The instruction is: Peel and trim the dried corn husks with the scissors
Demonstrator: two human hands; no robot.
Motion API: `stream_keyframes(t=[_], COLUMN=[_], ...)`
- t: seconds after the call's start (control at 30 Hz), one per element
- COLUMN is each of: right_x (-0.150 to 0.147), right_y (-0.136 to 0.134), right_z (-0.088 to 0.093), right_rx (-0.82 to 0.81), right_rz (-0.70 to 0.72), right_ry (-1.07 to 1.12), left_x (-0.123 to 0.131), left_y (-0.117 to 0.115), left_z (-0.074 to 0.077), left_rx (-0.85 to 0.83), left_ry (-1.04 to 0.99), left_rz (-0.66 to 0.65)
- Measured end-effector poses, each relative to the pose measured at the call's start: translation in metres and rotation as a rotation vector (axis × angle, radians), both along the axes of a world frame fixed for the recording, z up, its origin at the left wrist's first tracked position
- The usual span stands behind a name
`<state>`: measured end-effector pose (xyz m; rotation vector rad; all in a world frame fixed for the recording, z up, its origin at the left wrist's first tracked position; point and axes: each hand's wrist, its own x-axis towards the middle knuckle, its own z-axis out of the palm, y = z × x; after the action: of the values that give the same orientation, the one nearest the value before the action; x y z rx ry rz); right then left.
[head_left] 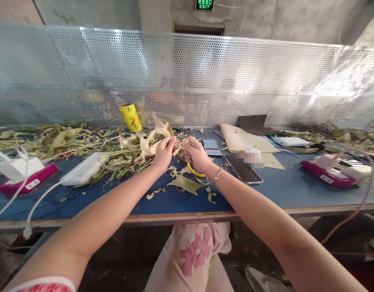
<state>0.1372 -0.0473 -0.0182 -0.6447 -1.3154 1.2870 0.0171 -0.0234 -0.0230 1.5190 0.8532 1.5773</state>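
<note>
My left hand [165, 153] is closed on a pale dried leaf [148, 147], whose wide, curled parts stick out to the left and above the fingers. Close beside it, my right hand [197, 154] pinches at the same dry plant piece between thumb and fingers. The fingertips hide where the two grips meet. Beneath my right wrist, a yellow ring [195, 171] lies on the blue table. Torn leaf scraps [185, 184] and thin curls are scattered below both hands. A heap of dry, greenish stalks and leaves [120, 162] spreads out left of my left hand.
A yellow tube [131, 117] leans before the perforated metal screen [201, 73]. On the right lie a phone [244, 168], brown paper [246, 140] and a magenta power strip [326, 174]. Another magenta strip [42, 178] and a cabled white device [82, 168] are at left.
</note>
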Motion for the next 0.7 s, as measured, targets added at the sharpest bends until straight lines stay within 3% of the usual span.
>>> stream_keyframes(t=[0.23, 0.43, 0.7], right_x=[0.014, 0.017, 0.017], right_y=[0.01, 0.009, 0.01], right_z=[-0.001, 0.0, -0.003], right_rx=[-0.198, -0.2, -0.159], right_rz=[-0.014, 0.035, -0.062], right_ry=[0.035, 0.032, -0.014], left_x=[-0.001, -0.001, -0.002], left_y=[-0.006, -0.006, -0.003], left_z=[0.008, 0.007, 0.005], left_rx=[-0.118, -0.171, -0.294], left_ry=[0.004, -0.052, -0.004], left_rz=[-0.369, -0.428, -0.466])
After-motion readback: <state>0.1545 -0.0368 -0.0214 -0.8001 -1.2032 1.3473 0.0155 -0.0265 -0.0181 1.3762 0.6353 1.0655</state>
